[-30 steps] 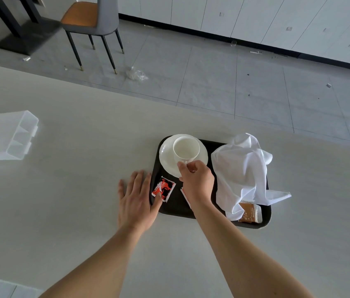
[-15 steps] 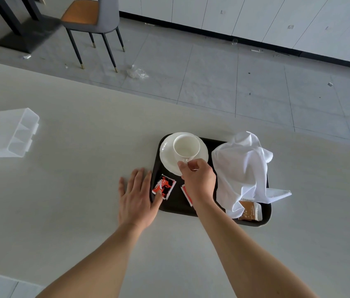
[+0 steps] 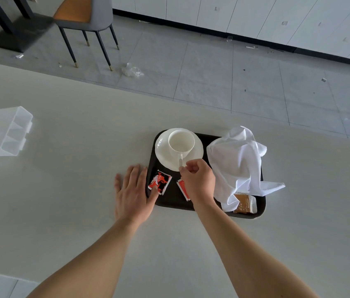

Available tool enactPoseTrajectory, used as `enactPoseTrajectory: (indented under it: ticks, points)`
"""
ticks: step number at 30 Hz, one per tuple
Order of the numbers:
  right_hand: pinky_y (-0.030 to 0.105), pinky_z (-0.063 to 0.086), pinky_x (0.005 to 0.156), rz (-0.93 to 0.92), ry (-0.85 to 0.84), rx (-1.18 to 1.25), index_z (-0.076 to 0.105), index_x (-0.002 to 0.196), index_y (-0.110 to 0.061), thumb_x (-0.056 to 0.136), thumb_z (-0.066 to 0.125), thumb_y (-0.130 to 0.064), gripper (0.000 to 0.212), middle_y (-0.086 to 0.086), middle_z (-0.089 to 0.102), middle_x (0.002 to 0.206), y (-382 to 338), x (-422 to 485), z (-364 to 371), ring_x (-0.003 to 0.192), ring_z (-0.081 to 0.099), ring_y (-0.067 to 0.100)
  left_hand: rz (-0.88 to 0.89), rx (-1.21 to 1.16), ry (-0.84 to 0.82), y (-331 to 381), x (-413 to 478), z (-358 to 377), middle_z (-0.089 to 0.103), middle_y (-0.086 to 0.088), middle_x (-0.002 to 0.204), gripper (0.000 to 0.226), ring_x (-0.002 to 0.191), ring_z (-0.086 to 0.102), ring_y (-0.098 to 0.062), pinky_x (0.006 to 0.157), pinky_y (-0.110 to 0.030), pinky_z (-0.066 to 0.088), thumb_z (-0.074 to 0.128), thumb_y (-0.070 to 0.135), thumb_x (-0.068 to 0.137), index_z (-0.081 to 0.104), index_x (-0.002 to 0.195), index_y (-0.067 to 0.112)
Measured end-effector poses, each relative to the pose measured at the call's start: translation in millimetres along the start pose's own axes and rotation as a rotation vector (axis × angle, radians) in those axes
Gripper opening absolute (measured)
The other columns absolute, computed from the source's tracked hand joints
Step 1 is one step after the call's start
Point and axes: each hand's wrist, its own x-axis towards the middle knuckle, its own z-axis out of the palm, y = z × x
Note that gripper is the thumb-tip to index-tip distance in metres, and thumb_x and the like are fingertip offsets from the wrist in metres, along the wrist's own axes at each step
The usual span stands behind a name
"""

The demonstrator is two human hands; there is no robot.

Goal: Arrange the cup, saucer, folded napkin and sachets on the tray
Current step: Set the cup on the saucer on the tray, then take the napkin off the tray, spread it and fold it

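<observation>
A black tray [image 3: 170, 201] lies on the pale table. At its far left corner a white cup [image 3: 181, 142] stands on a white saucer [image 3: 163, 151], handle towards me. My right hand [image 3: 198, 179] pinches the cup's handle. A crumpled white napkin [image 3: 237, 160] covers the tray's right half. A red sachet [image 3: 160, 182] lies at the tray's near left, and a second red sachet [image 3: 183, 189] is partly hidden under my right hand. A brown sachet [image 3: 245, 203] peeks from under the napkin. My left hand [image 3: 132, 192] lies flat on the table, thumb touching the tray's left rim.
A clear plastic organiser [image 3: 2, 132] lies at the table's far left. Beyond the table's far edge are a tiled floor, a grey chair [image 3: 88, 20] with an orange seat and a crumpled plastic wrapper [image 3: 132, 70].
My right hand has drawn back slightly towards me while still holding the cup's handle. The cup's handle shows more now. My left hand has not moved.
</observation>
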Motion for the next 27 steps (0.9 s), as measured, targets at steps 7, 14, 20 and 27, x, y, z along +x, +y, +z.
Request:
enactPoseTrajectory:
  ticks: [7, 14, 20, 27]
  points:
    - [0.021, 0.049, 0.070, -0.117, 0.040, -0.071, 0.067, 0.096, -0.023, 0.086, 0.066, -0.022, 0.010, -0.013, 0.068, 0.081, 4, -4, -30, 0.081, 0.064, 0.006, -0.013, -0.111, 0.028, 0, -2, -6, 0.042, -0.004, 0.149, 0.063, 0.143, 0.028, -0.021, 0.120, -0.051, 0.013, 0.032, 0.052, 0.087, 0.038, 0.140, 0.019]
    - [0.012, 0.044, 0.069, -0.242, 0.177, -0.152, 0.069, 0.103, -0.015, 0.091, 0.063, -0.017, 0.013, -0.007, 0.068, 0.087, 21, 5, -101, 0.081, 0.064, 0.010, 0.127, -0.295, 0.193, 57, -16, -28, 0.055, -0.004, 0.123, 0.052, 0.116, 0.049, -0.026, 0.106, -0.051, 0.038, 0.051, 0.033, 0.083, 0.047, 0.132, 0.016]
    - [0.029, 0.042, 0.068, -0.203, 0.252, -0.282, 0.065, 0.110, -0.018, 0.088, 0.067, -0.016, 0.023, -0.001, 0.063, 0.110, 42, 26, -149, 0.088, 0.061, 0.020, 0.270, -0.386, 0.056, 138, -22, -34, 0.058, 0.000, 0.109, 0.050, 0.102, 0.054, -0.021, 0.093, -0.038, 0.047, 0.054, 0.040, 0.086, 0.052, 0.130, 0.017]
    - [0.043, 0.046, 0.090, -0.121, 0.085, -0.528, 0.022, 0.152, -0.024, 0.087, 0.068, -0.040, 0.081, 0.008, 0.051, 0.137, 48, 55, -160, 0.124, 0.047, 0.033, 0.173, -0.349, -0.270, 202, -7, -29, 0.055, -0.008, 0.109, 0.077, 0.102, 0.053, -0.023, 0.088, -0.035, 0.045, 0.056, 0.059, 0.082, 0.027, 0.145, 0.027]
